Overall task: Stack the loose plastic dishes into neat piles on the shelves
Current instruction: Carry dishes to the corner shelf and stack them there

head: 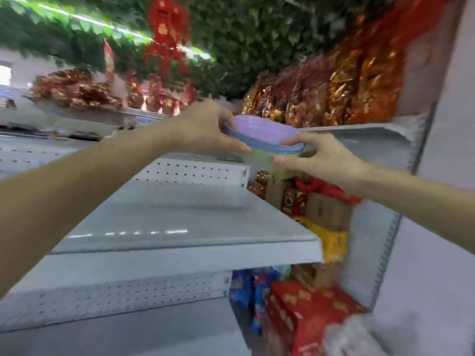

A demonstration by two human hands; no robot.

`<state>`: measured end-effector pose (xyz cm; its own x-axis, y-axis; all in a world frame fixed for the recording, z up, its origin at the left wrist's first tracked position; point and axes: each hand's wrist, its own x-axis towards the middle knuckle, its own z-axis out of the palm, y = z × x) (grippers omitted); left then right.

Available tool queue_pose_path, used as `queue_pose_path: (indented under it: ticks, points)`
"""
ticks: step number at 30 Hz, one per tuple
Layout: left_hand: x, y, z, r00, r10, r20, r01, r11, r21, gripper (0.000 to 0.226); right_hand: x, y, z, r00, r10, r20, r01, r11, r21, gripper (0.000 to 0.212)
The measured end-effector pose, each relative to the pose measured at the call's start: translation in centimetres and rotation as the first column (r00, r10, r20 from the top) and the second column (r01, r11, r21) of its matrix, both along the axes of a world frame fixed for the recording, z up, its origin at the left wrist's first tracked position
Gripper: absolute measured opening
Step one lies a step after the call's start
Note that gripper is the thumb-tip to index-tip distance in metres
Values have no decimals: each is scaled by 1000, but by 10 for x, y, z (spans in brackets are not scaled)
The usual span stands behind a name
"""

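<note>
I hold a small pile of nested plastic bowls point(259, 132) in the air in front of the shelves: a purple one on top, a blue rim under it, a pale green one lowest. My left hand point(205, 127) grips the pile's left rim, thumb over the edge and fingers beneath. My right hand point(321, 155) pinches the right rim from the other side. The pile hangs above a grey metal shelf point(159, 227) and touches no surface. The picture is blurred by motion.
A higher grey shelf point(365, 140) at the right carries red and gold packets point(334, 91). Below it stand red and brown boxes point(318, 201) and a yellow box point(334, 242); red cartons point(308, 312) sit lower. A white upright post point(444, 124) bounds the right side.
</note>
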<state>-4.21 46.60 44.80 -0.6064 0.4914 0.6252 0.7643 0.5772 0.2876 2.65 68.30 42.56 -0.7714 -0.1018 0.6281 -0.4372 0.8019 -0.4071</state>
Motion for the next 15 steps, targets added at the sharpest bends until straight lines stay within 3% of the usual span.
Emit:
queue_pose_path:
  ticks: [3,6,8,11,15]
  points:
    - [34,128,-11,984,-180,-11,180,982,52,43,72,105,-15,977,-186,-101,185,983,-16,18]
    - [74,247,-32,938,-346,24,344,936,82,43,146,199,-31,932,-350,-94,353,936,14,23]
    - [101,317,-47,892,-446,75,436,892,116,41,191,256,-37,884,-464,-59,466,884,34,29]
    - [141,411,-69,819,-562,119,537,822,189,40,254,325,-45,784,-621,-17,613,769,183,32]
    - [192,521,-106,723,-671,166,647,741,179,42,316,393,-66,623,-769,143,709,633,311,13]
